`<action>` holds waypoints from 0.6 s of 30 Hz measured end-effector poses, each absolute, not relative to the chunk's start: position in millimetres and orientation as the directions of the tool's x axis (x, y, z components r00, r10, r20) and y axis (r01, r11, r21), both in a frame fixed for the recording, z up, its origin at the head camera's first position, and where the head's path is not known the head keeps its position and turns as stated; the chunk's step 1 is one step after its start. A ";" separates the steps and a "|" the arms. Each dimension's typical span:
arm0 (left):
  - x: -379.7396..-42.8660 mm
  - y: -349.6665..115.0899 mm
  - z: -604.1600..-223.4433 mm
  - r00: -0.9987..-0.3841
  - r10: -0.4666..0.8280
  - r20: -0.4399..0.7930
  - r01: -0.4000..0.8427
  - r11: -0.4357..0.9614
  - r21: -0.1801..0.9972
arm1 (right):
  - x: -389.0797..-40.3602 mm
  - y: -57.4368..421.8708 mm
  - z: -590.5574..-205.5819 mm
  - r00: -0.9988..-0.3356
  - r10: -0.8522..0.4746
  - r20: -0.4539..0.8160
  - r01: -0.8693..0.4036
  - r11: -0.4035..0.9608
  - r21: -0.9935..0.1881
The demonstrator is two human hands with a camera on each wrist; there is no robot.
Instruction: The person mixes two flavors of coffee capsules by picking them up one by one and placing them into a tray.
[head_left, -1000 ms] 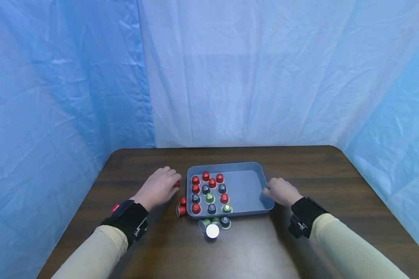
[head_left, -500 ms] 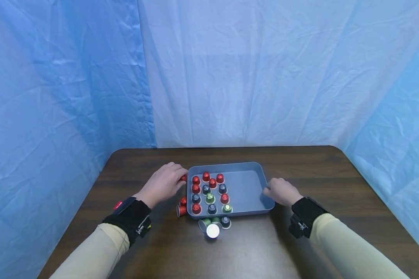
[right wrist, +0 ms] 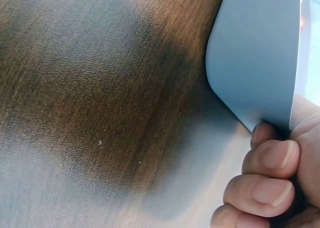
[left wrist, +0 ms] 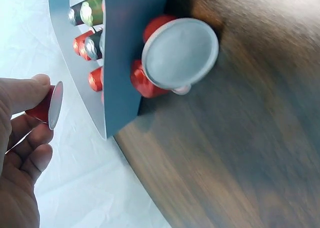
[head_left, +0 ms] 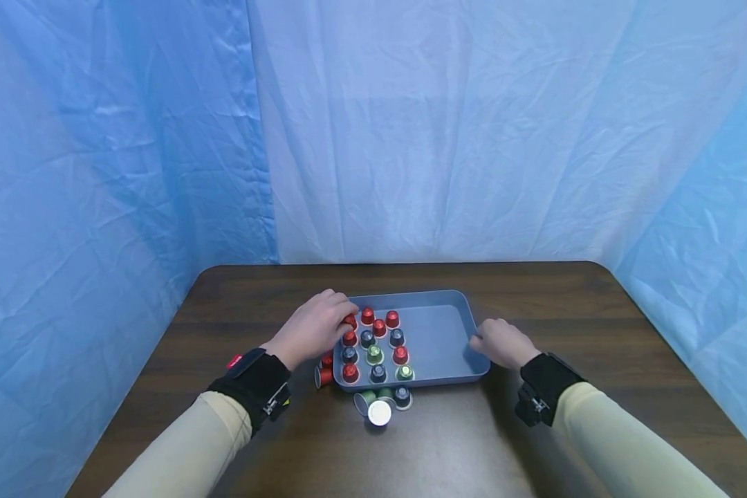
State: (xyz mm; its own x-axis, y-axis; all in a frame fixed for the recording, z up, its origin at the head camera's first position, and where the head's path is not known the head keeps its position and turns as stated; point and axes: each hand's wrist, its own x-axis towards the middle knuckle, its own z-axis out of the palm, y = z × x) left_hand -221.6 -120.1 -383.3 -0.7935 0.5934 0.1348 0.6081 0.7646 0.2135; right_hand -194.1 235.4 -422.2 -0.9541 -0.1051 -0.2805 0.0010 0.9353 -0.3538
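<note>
My left hand (head_left: 316, 325) is at the far left corner of the grey-blue tray (head_left: 442, 339). In the left wrist view, it pinches a red coffee capsule (left wrist: 41, 107) between thumb and fingers, the pale lid side facing away from the palm. Several red, dark blue and green capsules stand in the left half of the tray, among them a green capsule (head_left: 374, 354) and a dark one (head_left: 377, 373). With curled fingers, my right hand (head_left: 503, 342) grips the tray's right edge; the right wrist view shows the fingers against its outer wall (right wrist: 255, 57).
Beside the tray's left wall, red capsules (head_left: 323, 376) lie on the dark wooden table (head_left: 274, 443). At its near side are green capsules (head_left: 364, 400), a dark capsule (head_left: 402, 397) and one with its white lid (head_left: 379, 413) facing up. Blue-white sheets (head_left: 448, 138) hang around the table.
My left hand has moved right with the red capsule, from beside the tray to over its far left corner. My right hand has kept its place on the tray's edge.
</note>
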 end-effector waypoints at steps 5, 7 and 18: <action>-222.5 -106.8 -384.7 -0.791 0.602 0.110 0.609 0.756 0.238 | -192.9 235.6 -423.0 -0.957 -0.115 -0.265 -0.013 0.934 -0.356; -222.5 -101.5 -386.1 -0.784 0.613 0.101 0.617 0.748 0.245 | -192.4 235.5 -422.9 -0.958 -0.116 -0.262 -0.016 0.935 -0.354; -222.0 -78.5 -393.0 -0.760 0.645 0.077 0.638 0.717 0.281 | -191.2 232.8 -422.9 -0.960 -0.122 -0.251 -0.026 0.934 -0.355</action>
